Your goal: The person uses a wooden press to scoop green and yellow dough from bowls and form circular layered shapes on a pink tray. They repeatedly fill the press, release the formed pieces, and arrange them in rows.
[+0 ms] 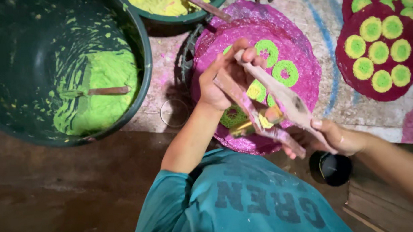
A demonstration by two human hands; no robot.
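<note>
Fingers (248, 55) of the left hand (221, 83) are curled shut round the top ends of two wooden paddles (279, 97), while the right hand (337, 136) closes on their lower ends near the person's lap. Between the paddles sits a small lump of yellow paste (265, 121), held just above the pink disc (259, 41) with its green rings (285, 72). The paste looks soft – if the paddles part or tilt, it could drop off the mark or smear a ring already laid. Pressing too hard might also squeeze it out sideways. Left forearm rises steeply from the teal shirt (237, 197), wrist bent inward; the right forearm comes in low from the right – nearly level. A dark tub (143, 63) of green paste stands to the left, a spatula (102, 91) lying in it, and a darker finished disc (352, 83) lies well apart on the right
</note>
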